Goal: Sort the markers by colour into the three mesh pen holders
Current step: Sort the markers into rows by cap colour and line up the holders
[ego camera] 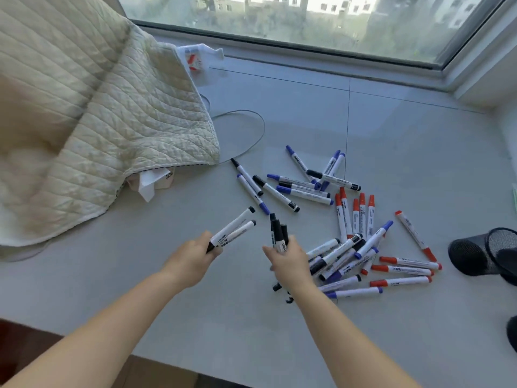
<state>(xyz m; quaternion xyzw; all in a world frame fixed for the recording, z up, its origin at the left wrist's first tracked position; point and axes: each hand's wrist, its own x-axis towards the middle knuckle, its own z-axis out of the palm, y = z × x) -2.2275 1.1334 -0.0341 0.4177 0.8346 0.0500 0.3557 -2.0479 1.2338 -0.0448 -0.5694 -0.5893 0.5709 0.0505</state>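
1. Step in hand, as judged: gather the black markers into one bundle before loading a holder; both hands already carry black-capped ones only.
2. Keep the caps pointing one way; a bundle so aligned should drop into a holder cleanly.
3. Take next the loose black markers [275, 193] lying among the blue ones near the quilt [98, 130]; check cap colour before each pick, since black and blue read alike in shadow.
4. Leave the red markers [355, 217] where they lie; they sit grouped already, right of centre.
5. Holder [475, 253]: one lies on its side at the right edge, mouth facing right; parts of two more dark shapes show below it; all stand well apart from the hands; set one upright before loading.
6. Left hand [193, 259]: clenched on two black markers [233, 229], caps up and tilted right; forearm reaches in from lower left.
7. Right hand [291, 261]: grasping a bundle [278, 233] of black markers, held near upright; exact count cannot be told; the hand hovers over the left end of the mixed pile [344, 256].
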